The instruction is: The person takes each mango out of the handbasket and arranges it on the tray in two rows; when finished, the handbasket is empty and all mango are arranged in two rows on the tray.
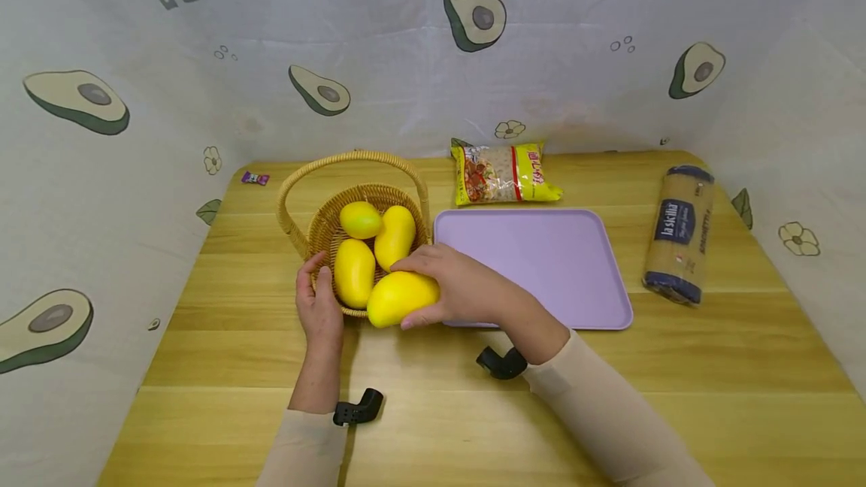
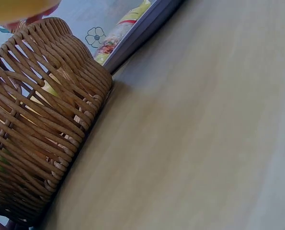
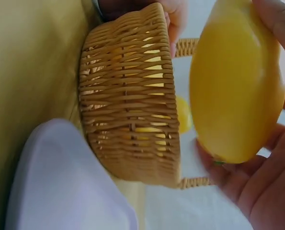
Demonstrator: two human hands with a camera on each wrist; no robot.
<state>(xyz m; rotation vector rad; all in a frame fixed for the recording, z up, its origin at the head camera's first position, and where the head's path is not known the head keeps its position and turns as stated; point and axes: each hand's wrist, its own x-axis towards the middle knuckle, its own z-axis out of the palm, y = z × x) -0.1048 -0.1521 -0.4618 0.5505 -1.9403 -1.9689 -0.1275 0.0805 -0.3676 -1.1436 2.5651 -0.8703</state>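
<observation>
My right hand (image 1: 456,288) grips a yellow mango (image 1: 404,299), fingers over its top and thumb at its lower side. It is held above the near right rim of a wicker basket (image 1: 318,228). The right wrist view shows the same mango (image 3: 238,86) clear of the basket's rim. Inside the basket lie two more mangoes, one at the left (image 1: 355,274) and one at the right (image 1: 395,237), with a smaller greenish-yellow fruit (image 1: 361,219) behind them. At the basket's near left side, my left hand (image 1: 321,310) holds the rim between thumb and fingers.
A lilac tray (image 1: 534,261) lies right of the basket. Behind it is a yellow food packet (image 1: 499,173); farther right lies a spaghetti pack (image 1: 679,235). A small purple wrapped sweet (image 1: 255,179) is at the back left. The basket's tall handle (image 1: 355,156) stands up.
</observation>
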